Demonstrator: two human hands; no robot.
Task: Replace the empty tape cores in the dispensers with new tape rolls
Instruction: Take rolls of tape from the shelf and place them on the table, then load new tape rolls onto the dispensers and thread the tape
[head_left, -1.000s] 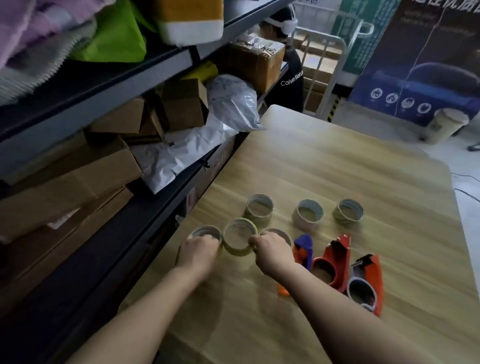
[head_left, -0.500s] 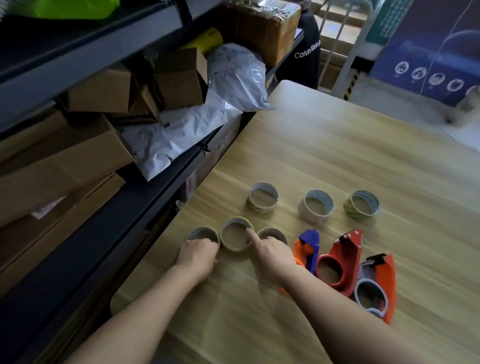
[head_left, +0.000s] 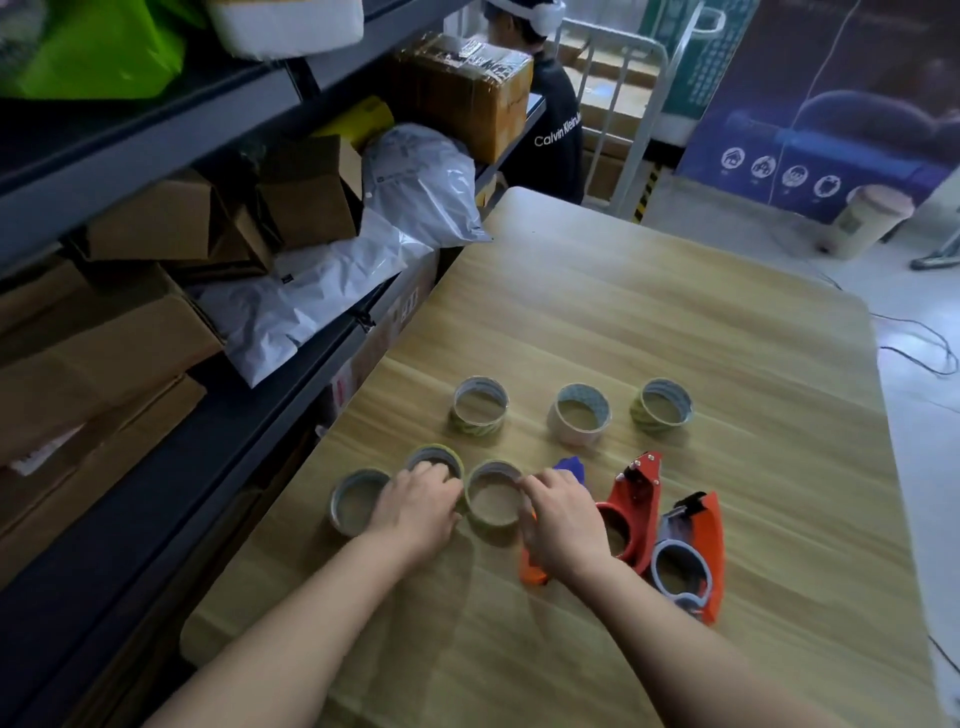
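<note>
Fingers (head_left: 524, 486) of the right hand (head_left: 563, 525) are shifting onto the middle tape roll (head_left: 493, 501), loosely curled, while the left hand (head_left: 415, 506) is resting unclenched between rolls on the surface (head_left: 623, 322), so selection is under way.

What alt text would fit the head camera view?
Two bare hands, left hand and right hand, touch tape rolls on a wooden table. Three more rolls stand behind; red dispensers lie at right, cluttered shelves at left.

My left hand (head_left: 415, 506) rests on the tabletop (head_left: 649, 322) between two tape rolls near its left edge; my right hand (head_left: 563, 517) touches the rim of a third roll (head_left: 492, 501). Three dispensers (head_left: 636, 512) lie just right.
</note>
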